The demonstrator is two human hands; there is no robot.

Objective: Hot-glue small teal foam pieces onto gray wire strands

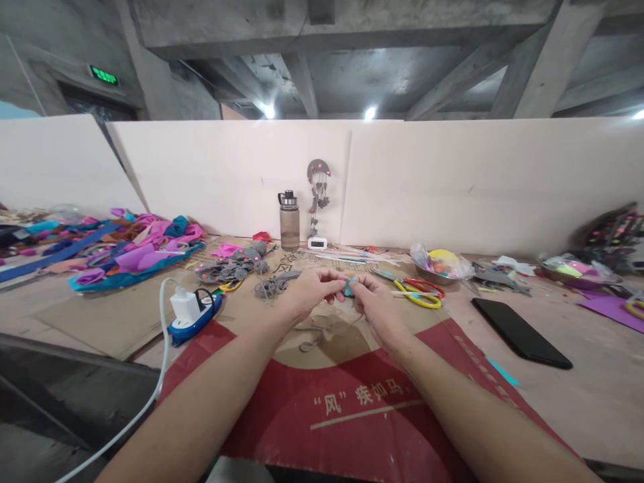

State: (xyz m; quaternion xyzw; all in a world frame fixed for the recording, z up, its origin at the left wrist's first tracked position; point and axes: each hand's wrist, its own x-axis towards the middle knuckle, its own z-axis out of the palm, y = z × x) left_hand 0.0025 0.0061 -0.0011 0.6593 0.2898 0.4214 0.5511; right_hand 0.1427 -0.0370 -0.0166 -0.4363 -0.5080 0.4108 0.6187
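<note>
Pinching a small teal piece (348, 289), too tiny for us to name its material, our left grip (316, 290) and right grip (375, 298) press fingertips close from both sides, above the flat, red-printed cardboard (272, 409). Thin grey cord (312, 343) curls loosely below! Over on the tabletop (594, 342) we count one smooth black phone (522, 333), one cylindrical translucent bottle (289, 227), one rounded white clock (317, 243).
</note>
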